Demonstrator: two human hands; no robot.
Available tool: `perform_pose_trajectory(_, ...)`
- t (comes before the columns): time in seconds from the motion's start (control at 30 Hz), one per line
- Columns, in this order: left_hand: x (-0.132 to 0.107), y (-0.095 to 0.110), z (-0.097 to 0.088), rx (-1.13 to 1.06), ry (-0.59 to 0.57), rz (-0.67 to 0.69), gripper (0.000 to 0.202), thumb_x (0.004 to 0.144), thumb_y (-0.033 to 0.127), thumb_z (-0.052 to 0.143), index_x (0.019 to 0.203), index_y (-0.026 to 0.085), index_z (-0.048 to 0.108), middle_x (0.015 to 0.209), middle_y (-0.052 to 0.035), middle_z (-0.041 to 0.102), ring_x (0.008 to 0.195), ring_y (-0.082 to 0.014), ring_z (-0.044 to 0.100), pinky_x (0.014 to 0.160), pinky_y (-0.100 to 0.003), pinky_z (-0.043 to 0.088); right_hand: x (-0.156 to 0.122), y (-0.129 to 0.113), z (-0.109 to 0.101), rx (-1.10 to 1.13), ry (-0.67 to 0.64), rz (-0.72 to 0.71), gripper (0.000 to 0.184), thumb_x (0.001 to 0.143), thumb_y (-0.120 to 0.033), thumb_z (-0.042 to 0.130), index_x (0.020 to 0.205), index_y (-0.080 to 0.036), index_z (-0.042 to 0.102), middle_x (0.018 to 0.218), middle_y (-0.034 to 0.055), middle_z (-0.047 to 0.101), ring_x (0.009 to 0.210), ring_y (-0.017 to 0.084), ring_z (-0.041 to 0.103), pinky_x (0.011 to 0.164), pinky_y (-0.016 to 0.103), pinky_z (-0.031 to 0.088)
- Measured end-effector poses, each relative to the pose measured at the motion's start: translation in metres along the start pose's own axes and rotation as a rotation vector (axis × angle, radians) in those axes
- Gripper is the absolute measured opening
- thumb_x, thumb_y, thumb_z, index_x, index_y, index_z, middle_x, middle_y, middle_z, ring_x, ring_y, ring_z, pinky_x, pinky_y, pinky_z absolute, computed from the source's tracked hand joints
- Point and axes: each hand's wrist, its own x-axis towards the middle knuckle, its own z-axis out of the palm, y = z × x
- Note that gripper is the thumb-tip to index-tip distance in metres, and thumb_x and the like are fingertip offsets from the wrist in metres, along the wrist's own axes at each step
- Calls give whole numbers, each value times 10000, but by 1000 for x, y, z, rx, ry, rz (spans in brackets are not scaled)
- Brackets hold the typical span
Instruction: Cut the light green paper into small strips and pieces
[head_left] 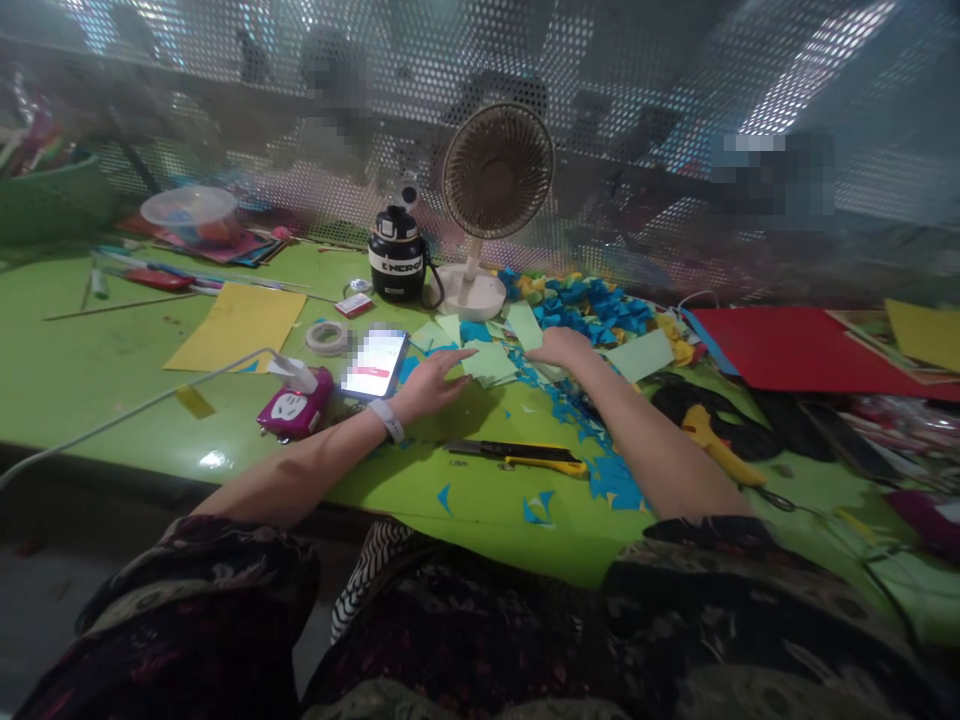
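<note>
My left hand (435, 387) is open, its fingers stretched toward light green paper pieces (491, 362) on the green table. A pale wristband (387, 420) is on that wrist. My right hand (564, 350) has its fingers curled down among light green paper strips; whatever they pinch is hidden. One light green strip (525, 327) lies right by its fingertips, another (640, 355) to its right. Small blue paper scraps (559, 400) are scattered beneath and around that hand. A yellow-and-black utility knife (517, 457) lies in front of both hands.
Behind stand a desk fan (499, 170), a black bottle (397, 258) and a pile of folded blue and yellow paper (592, 312). To the left are a lit phone (375, 362), tape roll (327, 338), purple power socket (296, 405) and yellow sheet (236, 325); right, a yellow glue gun (716, 445) and red sheet (810, 350).
</note>
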Motion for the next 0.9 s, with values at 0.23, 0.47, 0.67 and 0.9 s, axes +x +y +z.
perform_pose_trajectory(0.23,-1,1,1,30,-43,16,455,911,277,573,1355,182,533,1333,-131,634,1223,-283,599,1036,-480,499,6,-9,8,-57,11,-23,473,860,-370,629,1217,-63,679,1198,259,681,1144,339,646,892,362,519)
perform_pose_trajectory(0.47,-1,-2,3,47,-64,32,455,912,284,570,1360,214,530,1322,-110,645,1206,-272,613,1009,-465,519,6,-10,5,-56,56,-17,351,885,-234,595,1180,-73,696,1187,273,680,1132,329,652,910,369,502)
perform_pose_trajectory(0.67,-1,-1,2,38,-76,43,413,914,272,569,1324,228,552,1337,-85,641,1225,-258,604,1043,-465,512,-5,-10,1,-11,83,-8,325,918,-370,590,1041,-107,737,1083,220,721,1075,322,667,822,346,513)
perform_pose_trajectory(0.9,-2,-3,3,14,-89,47,400,912,281,583,1309,232,570,1330,-101,642,1220,-259,611,1045,-480,513,-6,-4,1,28,93,16,302,932,-401,579,1033,-156,723,1069,147,734,1037,269,667,756,290,482)
